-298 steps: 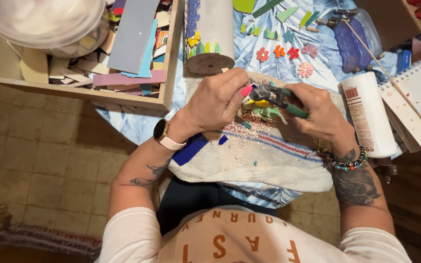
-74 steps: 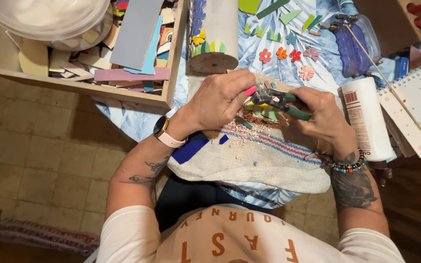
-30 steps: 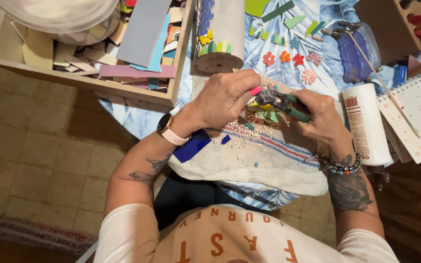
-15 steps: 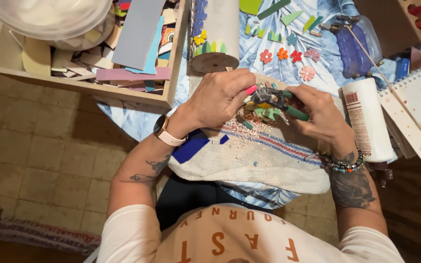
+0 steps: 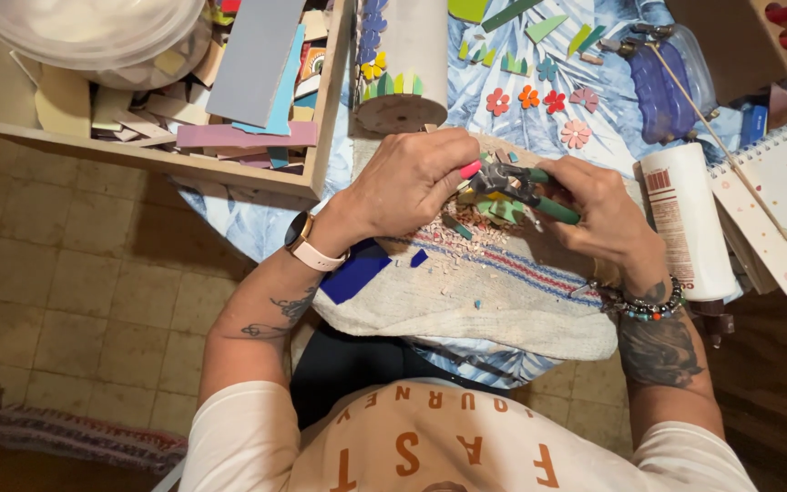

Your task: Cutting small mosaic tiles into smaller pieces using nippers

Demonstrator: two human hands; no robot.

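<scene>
A striped cloth (image 5: 503, 292) covers the near table edge, with a blue tile piece (image 5: 354, 273) on it. Above the cloth, the right hand (image 5: 603, 219) is closed around green-handled nippers (image 5: 521, 189). The left hand (image 5: 412, 178) pinches a small tile chip at the nipper head. Behind stands a decorated cylinder (image 5: 403, 55).

Both hands meet over the cloth (image 5: 503, 292), which lies on the table's near edge: left hand (image 5: 412, 178) beside right hand (image 5: 603, 214), the nippers (image 5: 512, 187) between them, chips (image 5: 453, 241) on the cloth right below. Behind the left hand stands a cylinder (image 5: 403, 55); left of that, a tray (image 5: 316, 146) with tiles (image 5: 248, 91) in it. Right of the right hand lies a bottle (image 5: 680, 219), then a notebook (image 5: 785, 210). Flower pieces (image 5: 539, 105) sit behind the hands.
</scene>
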